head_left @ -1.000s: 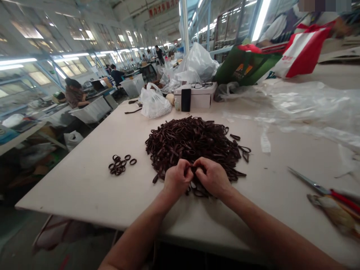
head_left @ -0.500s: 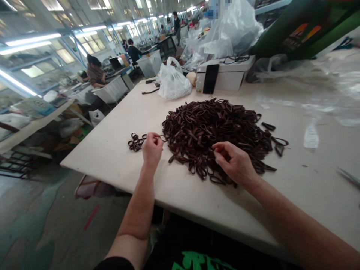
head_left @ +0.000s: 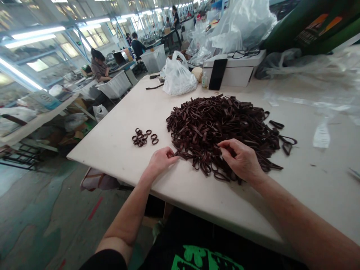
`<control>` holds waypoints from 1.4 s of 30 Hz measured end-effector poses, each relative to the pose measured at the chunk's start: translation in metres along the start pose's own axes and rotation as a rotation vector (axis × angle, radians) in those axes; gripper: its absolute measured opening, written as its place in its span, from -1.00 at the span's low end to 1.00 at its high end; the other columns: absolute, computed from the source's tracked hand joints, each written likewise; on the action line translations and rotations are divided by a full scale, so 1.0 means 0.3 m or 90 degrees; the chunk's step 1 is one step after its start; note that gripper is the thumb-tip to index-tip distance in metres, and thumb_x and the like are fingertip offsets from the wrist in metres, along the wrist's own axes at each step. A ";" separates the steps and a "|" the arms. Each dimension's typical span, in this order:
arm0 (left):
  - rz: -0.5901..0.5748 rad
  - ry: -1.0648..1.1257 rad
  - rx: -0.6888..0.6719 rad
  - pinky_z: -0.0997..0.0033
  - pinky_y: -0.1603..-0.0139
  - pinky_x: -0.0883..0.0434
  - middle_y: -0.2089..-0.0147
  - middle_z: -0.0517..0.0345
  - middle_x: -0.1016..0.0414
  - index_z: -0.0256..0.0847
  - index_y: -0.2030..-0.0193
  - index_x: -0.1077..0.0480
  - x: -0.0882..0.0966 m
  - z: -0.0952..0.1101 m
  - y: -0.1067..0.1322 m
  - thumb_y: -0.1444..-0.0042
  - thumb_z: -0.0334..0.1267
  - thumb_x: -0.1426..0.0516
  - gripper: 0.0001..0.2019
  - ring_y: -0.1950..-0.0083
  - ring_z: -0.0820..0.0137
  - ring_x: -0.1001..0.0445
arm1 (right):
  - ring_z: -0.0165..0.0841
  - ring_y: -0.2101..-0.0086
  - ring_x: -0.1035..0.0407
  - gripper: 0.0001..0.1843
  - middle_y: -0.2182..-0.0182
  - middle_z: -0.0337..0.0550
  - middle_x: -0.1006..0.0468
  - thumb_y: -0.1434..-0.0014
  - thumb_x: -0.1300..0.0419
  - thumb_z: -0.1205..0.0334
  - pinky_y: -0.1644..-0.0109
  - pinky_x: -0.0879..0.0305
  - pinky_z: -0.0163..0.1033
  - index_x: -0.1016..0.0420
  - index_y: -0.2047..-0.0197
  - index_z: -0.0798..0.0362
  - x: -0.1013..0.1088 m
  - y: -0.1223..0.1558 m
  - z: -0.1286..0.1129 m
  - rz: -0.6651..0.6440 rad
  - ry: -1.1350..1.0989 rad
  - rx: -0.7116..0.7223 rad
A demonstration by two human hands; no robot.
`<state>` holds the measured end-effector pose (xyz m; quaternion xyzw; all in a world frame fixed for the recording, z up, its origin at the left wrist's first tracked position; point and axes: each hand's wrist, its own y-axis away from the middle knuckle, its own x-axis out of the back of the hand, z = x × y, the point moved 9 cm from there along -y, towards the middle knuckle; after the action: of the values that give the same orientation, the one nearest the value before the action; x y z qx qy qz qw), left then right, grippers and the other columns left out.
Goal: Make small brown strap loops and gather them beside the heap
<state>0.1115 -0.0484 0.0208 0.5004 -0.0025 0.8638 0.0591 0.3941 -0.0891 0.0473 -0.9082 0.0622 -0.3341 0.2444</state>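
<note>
A heap of dark brown strap loops (head_left: 208, 120) lies on the pale table. My left hand (head_left: 163, 161) is low at the heap's left front edge, fingers curled and thumb pointing toward it. A dark brown loop shows at those fingertips, partly hidden and merging with the heap. My right hand (head_left: 242, 159) reaches over the heap's front, thumb and forefinger pinched on another brown loop, mostly covered by the fingers. Beyond my left hand sits a small cluster of round brown rings (head_left: 140, 139), with a few rings just to its right.
Behind the heap are a white plastic bag (head_left: 180, 77), a dark phone (head_left: 218, 74) leaning on a white box (head_left: 244, 71), and glasses on top. Clear plastic sheeting (head_left: 320, 90) covers the right side. A pointed metal tool (head_left: 354, 173) lies far right. Other people sit in the background.
My left hand has moved from beside the small rings toward me and right, to the heap's front edge, uncovering rings. My right hand stays at the heap. The camera view has shifted slightly.
</note>
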 end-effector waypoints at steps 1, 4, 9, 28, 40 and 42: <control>-0.003 0.006 0.006 0.43 0.35 -0.27 0.50 0.22 -0.47 -0.18 0.41 -0.44 -0.012 0.001 0.008 -0.03 -0.13 -0.19 -0.83 0.45 0.41 -0.40 | -0.35 0.43 -0.40 -0.86 0.38 -0.18 -0.52 -0.21 -0.10 0.28 0.26 -0.36 -0.21 -0.49 0.22 0.01 0.000 0.000 -0.003 -0.001 -0.003 0.003; 0.002 0.112 0.031 0.46 0.43 -0.26 0.57 0.29 -0.36 -0.19 0.46 -0.38 -0.017 -0.016 0.014 -0.04 -0.12 -0.18 -0.80 0.52 0.47 -0.33 | -0.36 0.44 -0.39 -0.87 0.39 -0.18 -0.51 -0.21 -0.11 0.29 0.27 -0.36 -0.23 -0.48 0.23 0.02 0.004 0.000 -0.011 0.002 -0.011 0.011; -0.045 0.392 0.005 0.56 0.58 -0.18 0.62 0.39 -0.23 -0.20 0.47 -0.30 -0.009 0.062 0.006 0.03 -0.03 -0.24 -0.70 0.62 0.58 -0.20 | -0.38 0.43 -0.40 -0.86 0.36 -0.19 -0.51 -0.22 -0.11 0.31 0.26 -0.37 -0.24 -0.47 0.18 0.02 0.007 0.005 -0.035 0.012 -0.036 0.021; -0.169 0.501 -0.081 0.60 0.66 -0.10 0.69 0.42 -0.22 -0.20 0.48 -0.25 -0.117 0.360 -0.048 0.04 0.02 -0.29 -0.62 0.70 0.62 -0.13 | -0.47 0.43 -0.42 -0.67 0.15 -0.16 -0.52 -0.19 -0.12 0.36 0.32 -0.38 -0.31 -0.39 -0.04 0.00 0.020 0.010 -0.021 0.044 -0.151 -0.040; -0.302 0.549 -0.104 0.62 0.64 -0.14 0.64 0.38 -0.28 -0.23 0.43 -0.30 -0.271 0.460 0.020 0.05 -0.07 -0.30 -0.68 0.66 0.62 -0.21 | -0.36 0.33 -0.46 -0.76 0.31 -0.17 -0.58 -0.13 -0.12 0.39 0.20 -0.38 -0.25 -0.51 0.15 0.02 -0.005 0.016 -0.026 0.006 -0.139 -0.046; -0.325 0.562 -0.099 0.61 0.63 -0.16 0.63 0.36 -0.30 -0.23 0.39 -0.33 -0.279 0.459 0.024 0.06 -0.11 -0.29 -0.72 0.65 0.60 -0.24 | -0.36 0.34 -0.44 -0.78 0.34 -0.17 -0.58 -0.11 -0.12 0.38 0.21 -0.36 -0.24 -0.52 0.19 0.04 -0.009 0.014 -0.014 -0.005 -0.151 -0.077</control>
<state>0.2710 -0.0725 0.0177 0.0671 0.0804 0.9479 0.3009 0.3896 -0.0938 0.0465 -0.9547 0.0497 -0.2208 0.1933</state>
